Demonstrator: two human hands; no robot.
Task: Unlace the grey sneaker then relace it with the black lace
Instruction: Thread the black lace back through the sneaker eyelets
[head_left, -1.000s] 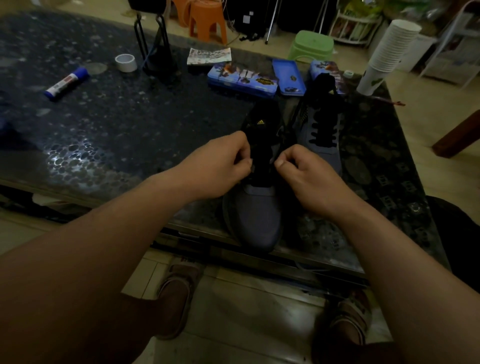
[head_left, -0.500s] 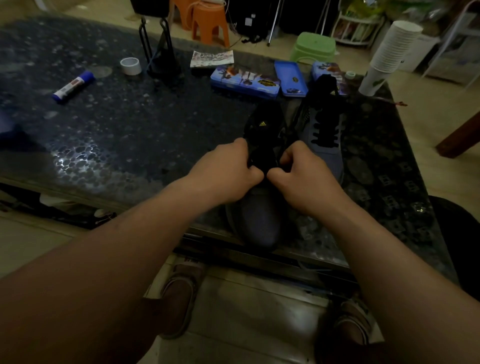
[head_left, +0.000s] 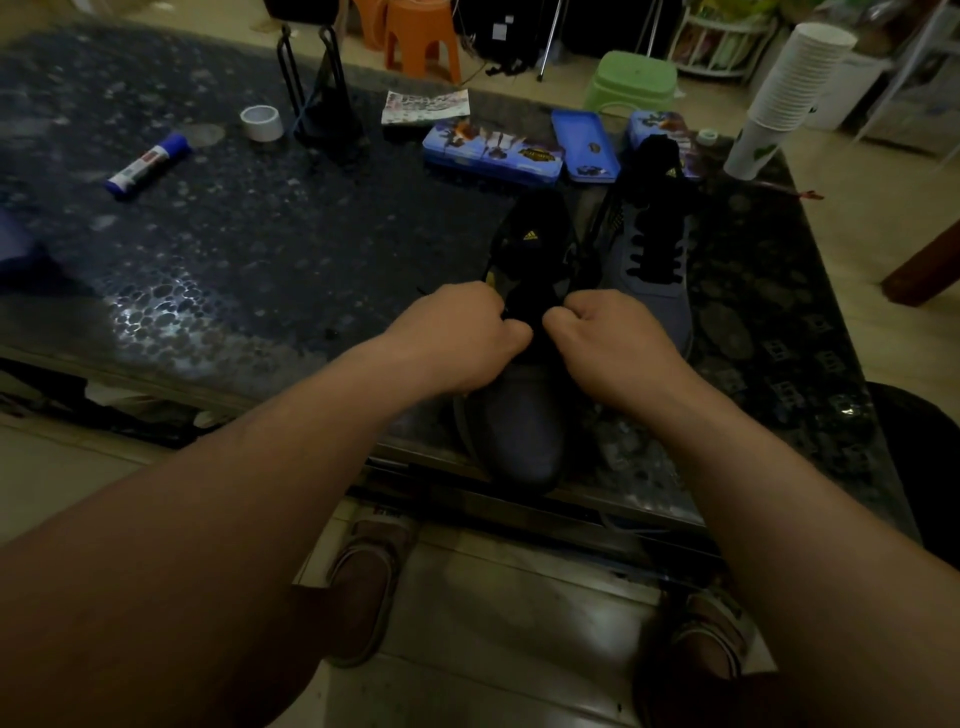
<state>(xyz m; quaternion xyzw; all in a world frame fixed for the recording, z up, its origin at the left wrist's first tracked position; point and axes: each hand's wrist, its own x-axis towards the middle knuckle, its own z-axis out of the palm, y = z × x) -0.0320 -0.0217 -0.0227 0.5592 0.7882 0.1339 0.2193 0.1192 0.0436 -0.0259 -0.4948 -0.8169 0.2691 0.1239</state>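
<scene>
The left hand (head_left: 457, 332) and right hand (head_left: 608, 338) sit close together over the throat of the grey sneaker (head_left: 519, 431). Both have their fingers curled tight, each pinching what looks like the black lace (head_left: 525, 310) at the lower eyelets. The sneaker stands at the near edge of the dark pebbled surface (head_left: 234, 260), toe toward the person and black tongue raised on the far side.

The work seems to be at the bottom rows. In this dim light I cannot tell whether the lace is coming out or going in. Above the hands the throat looks free of crossings, so I judge this an early row of relacing. Next, each end needs to be drawn snug and even, then crossed to the next eyelet up.

Just right of it, a second sneaker (head_left: 654, 260) lies fully laced in black. Beyond are a closed blue pencil tin (head_left: 491, 150) and an open blue tin tray (head_left: 584, 145); the tray's contents are too small to make out. At the far right a stack of paper cups (head_left: 795, 83) leans, nested one in another, and I cannot tell what is in the top one.
</scene>
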